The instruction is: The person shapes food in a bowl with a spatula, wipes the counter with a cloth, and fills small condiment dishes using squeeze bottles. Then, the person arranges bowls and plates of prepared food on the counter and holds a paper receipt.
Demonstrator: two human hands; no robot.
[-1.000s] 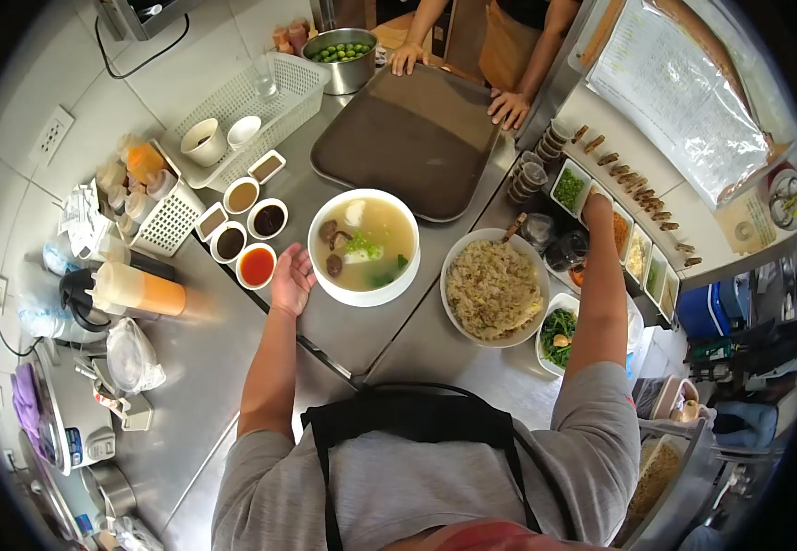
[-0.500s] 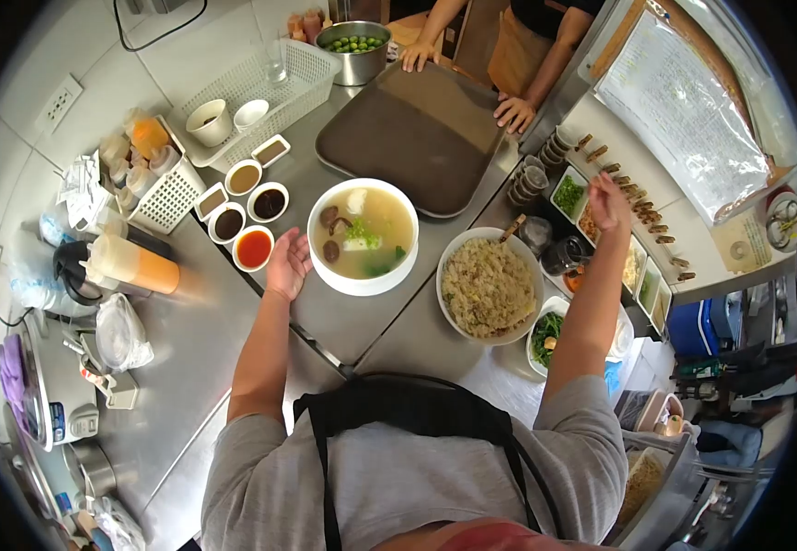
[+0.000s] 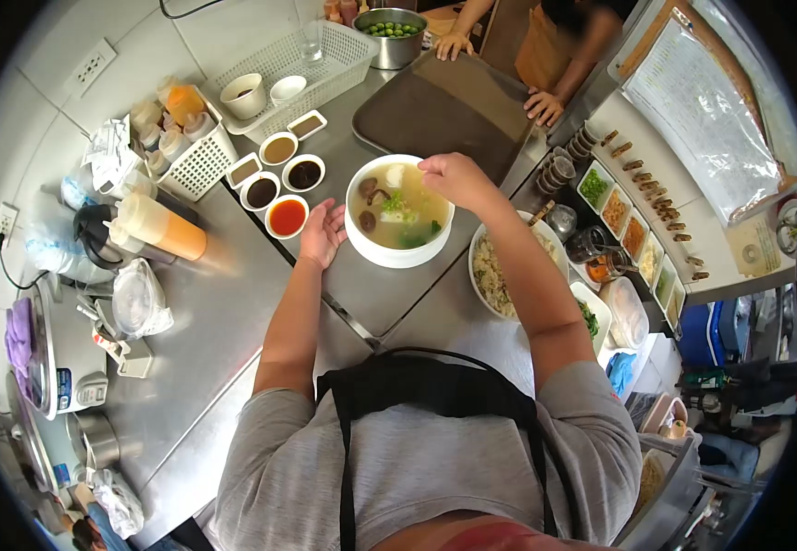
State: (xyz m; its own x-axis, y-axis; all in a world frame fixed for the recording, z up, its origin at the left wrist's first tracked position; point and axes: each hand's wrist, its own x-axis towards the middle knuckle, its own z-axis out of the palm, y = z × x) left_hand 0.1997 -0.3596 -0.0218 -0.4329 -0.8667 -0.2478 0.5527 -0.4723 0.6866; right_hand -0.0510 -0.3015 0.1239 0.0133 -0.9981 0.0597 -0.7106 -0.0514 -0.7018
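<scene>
A white bowl [image 3: 400, 258] of pale soup stands on the steel counter, with mushrooms, white pieces, green leaves and chopped scallion in it. My right hand [image 3: 458, 180] is over the right part of this bowl, fingers pinched together near the rim; what they hold, if anything, is hidden. Beside the bowl's left wall, my left hand [image 3: 323, 235] rests palm up with its fingers apart. Small dishes of sauce, one with red sauce [image 3: 286, 218], sit just left of that hand. Below my right forearm is a bowl [image 3: 474, 285] of fried rice, partly covered by the arm.
A brown tray [image 3: 449, 101] lies behind the soup bowl, with another person's hands [image 3: 544, 106] at its far edge. Narrow containers of chopped toppings [image 3: 614, 209] line the right. White baskets [image 3: 261, 119], squeeze bottles and an orange-filled jug [image 3: 173, 230] stand at left.
My right hand has swung left from the topping containers to over the soup bowl, its fingers now closed. My left hand stays beside the bowl. The whole view has shifted slightly.
</scene>
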